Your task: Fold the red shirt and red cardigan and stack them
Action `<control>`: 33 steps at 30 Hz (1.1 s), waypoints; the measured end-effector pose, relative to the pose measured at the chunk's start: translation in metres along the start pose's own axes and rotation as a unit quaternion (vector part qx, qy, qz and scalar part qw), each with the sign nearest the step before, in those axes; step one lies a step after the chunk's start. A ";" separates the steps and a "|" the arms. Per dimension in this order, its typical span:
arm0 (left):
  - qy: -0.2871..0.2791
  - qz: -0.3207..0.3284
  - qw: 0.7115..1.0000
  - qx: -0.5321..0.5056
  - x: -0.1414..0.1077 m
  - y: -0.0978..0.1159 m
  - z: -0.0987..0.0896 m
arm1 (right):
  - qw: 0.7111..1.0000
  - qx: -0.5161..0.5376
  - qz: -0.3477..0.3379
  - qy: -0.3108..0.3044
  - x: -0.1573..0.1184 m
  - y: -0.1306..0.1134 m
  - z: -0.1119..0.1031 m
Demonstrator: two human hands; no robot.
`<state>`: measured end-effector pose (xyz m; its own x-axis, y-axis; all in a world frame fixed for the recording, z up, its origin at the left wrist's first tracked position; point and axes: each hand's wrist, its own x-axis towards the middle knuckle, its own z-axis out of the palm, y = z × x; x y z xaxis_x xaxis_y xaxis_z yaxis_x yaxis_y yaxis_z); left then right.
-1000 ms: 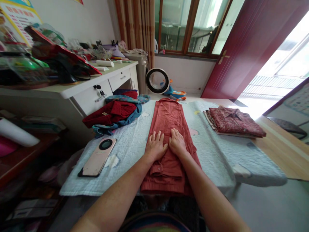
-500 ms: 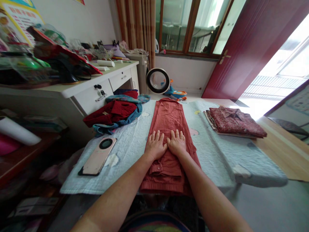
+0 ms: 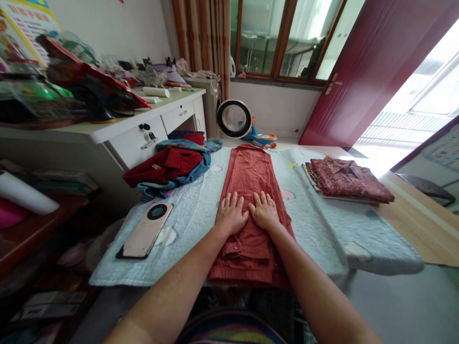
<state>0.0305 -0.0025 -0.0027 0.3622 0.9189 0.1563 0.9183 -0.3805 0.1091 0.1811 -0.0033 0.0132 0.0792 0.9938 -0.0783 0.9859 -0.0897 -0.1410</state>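
Observation:
A rust-red shirt (image 3: 247, 172) lies folded into a long strip, its collar at the far end and a buttoned cuff near the front edge. My left hand (image 3: 231, 213) rests flat on its left half, fingers slightly apart. Beside it, my right hand (image 3: 263, 211) presses palm-down on the right half, fingers spread. The thumbs nearly meet. Under the shirt is a pale blue quilted cloth (image 3: 193, 215).
A phone (image 3: 145, 231) lies at the left, below a heap of dark red and blue clothes (image 3: 168, 165). Folded patterned clothes (image 3: 349, 181) sit at the right. Behind are a cluttered white desk (image 3: 125, 138), a round fan (image 3: 234, 119) and a red door (image 3: 344, 71).

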 end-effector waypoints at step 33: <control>0.017 -0.008 1.000 -0.012 -0.002 0.001 0.002 | 0.999 0.009 -0.051 0.011 0.052 -0.013 -0.001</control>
<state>0.0308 -0.0039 -0.0048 0.3422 0.9208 0.1870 0.9194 -0.3692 0.1357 0.1725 0.0492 0.0115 -0.0190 0.9990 -0.0404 0.9862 0.0121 -0.1654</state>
